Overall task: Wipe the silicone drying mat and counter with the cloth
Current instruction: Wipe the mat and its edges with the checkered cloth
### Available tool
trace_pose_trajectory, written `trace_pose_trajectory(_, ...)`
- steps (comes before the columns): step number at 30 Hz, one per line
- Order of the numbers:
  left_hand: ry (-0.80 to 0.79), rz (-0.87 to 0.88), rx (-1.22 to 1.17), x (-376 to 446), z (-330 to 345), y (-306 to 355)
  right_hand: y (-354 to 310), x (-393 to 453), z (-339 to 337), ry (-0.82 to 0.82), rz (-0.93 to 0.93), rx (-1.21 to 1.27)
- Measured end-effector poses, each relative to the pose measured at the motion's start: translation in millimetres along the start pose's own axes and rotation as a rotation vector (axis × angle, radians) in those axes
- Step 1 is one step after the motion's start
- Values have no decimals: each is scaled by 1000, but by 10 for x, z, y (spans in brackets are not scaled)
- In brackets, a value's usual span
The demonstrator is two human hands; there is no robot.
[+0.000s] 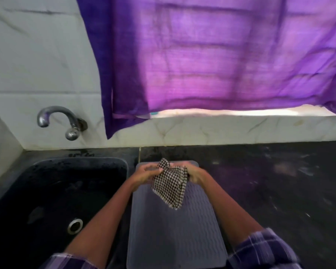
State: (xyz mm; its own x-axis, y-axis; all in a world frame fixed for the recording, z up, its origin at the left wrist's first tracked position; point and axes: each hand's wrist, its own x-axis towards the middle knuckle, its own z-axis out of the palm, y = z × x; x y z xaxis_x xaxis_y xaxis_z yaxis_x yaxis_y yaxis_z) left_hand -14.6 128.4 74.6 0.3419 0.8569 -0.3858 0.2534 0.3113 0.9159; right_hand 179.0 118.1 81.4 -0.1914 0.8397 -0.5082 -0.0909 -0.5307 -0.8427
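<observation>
A grey ribbed silicone drying mat (175,230) lies on the black counter (270,181), just right of the sink. Above its far end both hands hold a black-and-white checked cloth (171,187), which hangs down over the mat. My left hand (145,172) grips the cloth's upper left part. At the cloth's upper right edge my right hand (195,173) grips it. Whether the cloth's lower tip touches the mat is unclear.
A black sink (47,191) with a steel drain (75,226) sits to the left. A chrome tap (60,119) juts from the white tiled wall. A purple curtain (221,55) hangs over the window behind the counter. The counter's right side shows wet streaks.
</observation>
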Motion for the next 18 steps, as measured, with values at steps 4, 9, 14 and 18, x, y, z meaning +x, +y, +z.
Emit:
trace_pose_trajectory(4,93,-55,-62,44,-368,-260,231,173,454,-129,-10,189)
trace_pose_trajectory(9,266,-41,-218,192,-686,-552,675,357,1021,-54,-71,329)
trace_pose_trajectory(14,200,-47,142,327,-723,-762,707,491,1179,427,46,47)
trace_pose_trajectory(18,290,21,621,394,-820,-749,368,558,807,723,-109,-392)
